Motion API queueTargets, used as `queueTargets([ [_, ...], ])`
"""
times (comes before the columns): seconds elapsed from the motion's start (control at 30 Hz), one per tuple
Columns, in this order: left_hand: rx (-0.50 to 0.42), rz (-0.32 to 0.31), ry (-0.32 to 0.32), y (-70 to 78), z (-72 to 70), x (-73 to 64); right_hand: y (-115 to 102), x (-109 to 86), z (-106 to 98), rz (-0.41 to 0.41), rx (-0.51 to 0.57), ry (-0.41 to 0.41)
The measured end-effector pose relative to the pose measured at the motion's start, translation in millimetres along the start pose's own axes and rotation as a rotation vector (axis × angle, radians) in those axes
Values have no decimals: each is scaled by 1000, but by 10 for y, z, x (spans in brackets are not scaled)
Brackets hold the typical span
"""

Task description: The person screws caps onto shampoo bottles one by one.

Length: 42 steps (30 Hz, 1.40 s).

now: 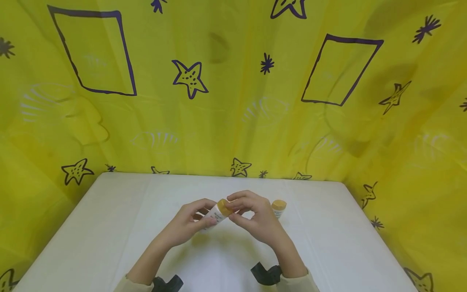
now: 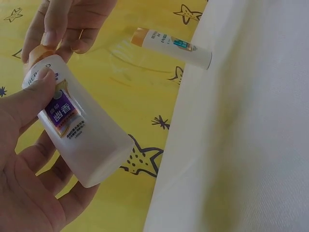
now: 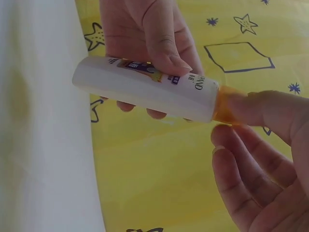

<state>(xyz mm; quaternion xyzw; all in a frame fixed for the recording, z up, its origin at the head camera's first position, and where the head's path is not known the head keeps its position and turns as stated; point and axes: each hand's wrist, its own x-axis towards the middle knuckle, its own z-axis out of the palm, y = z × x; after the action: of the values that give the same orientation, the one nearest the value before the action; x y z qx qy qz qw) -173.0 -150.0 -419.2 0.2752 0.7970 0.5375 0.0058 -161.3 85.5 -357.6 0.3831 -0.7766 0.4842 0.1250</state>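
A white bottle [image 2: 91, 130] with a purple label and an orange cap [image 3: 226, 104] is held tilted above the table. My left hand [image 1: 184, 223] grips its body, thumb across the front near the neck and fingers behind. The right hand [image 1: 257, 217] pinches the cap between thumb and index finger, with its other fingers loosely bent below in the right wrist view. The cap sits on the bottle's neck. Beyond the right hand, a second white bottle [image 2: 176, 48] with an orange cap and a teal label stands upright on the table, partly hidden by that hand in the head view.
The white table [image 1: 120, 227] spreads beneath both hands. Behind it and along its sides hangs a yellow curtain [image 1: 226, 129] printed with stars and shells. Black wrist mounts [image 1: 266, 274] sit at both wrists, next to light sleeves.
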Motion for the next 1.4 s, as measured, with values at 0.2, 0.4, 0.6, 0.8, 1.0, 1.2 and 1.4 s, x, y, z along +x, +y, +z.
queueTargets([
  [0.2, 0, 15, -15, 20, 17, -6, -31, 7, 4, 11, -6, 12],
  [0.4, -5, 20, -19, 22, 29, 1, -28, 9, 10, 25, 24, 13],
  [0.6, -2, 23, -9, 25, 1, 4, -12, 16, 9, 13, 34, 2],
  [0.8, 2, 4, 1, 56, -25, -1, 4, 7, 19, 38, 42, -17],
  [1.0, -11, 0, -21, 33, -33, -6, 211, -40, 66, 50, 40, -25],
  [1.2, -51, -40, -80, -9, -32, -8, 348, -60, 51, 47, 32, -54],
  [1.4, -186, -53, -250, -15, -53, -38, 375, -60, 20, -49, 62, -169],
])
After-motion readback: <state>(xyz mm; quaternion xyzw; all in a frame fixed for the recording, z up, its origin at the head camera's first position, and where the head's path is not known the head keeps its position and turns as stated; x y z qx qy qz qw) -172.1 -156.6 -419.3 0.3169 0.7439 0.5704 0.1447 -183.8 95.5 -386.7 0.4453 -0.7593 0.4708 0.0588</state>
